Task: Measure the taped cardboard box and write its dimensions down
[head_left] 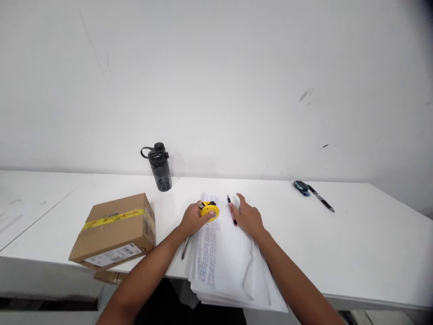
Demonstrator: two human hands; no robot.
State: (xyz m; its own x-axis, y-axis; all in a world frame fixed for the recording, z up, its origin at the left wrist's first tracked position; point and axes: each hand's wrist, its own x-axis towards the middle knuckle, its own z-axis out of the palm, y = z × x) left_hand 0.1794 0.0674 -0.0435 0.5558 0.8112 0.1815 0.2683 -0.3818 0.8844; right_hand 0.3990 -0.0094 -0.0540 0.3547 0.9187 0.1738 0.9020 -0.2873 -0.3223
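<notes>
My left hand (193,219) is closed round a yellow tape measure (209,209) that rests on the top of a stack of white papers (230,266) with blue writing. Just right of it, my right hand (247,217) lies flat with fingers spread on the same papers. A red and black pen (232,211) lies on the sheets beside the right hand's fingers. A dark pen (185,247) pokes out from under my left wrist at the stack's left edge.
A taped cardboard box (115,231) sits at the front left of the white table (355,243), overhanging its edge. A dark water bottle (160,167) stands by the wall. A small blue object (301,187) and a black pen (321,198) lie far right.
</notes>
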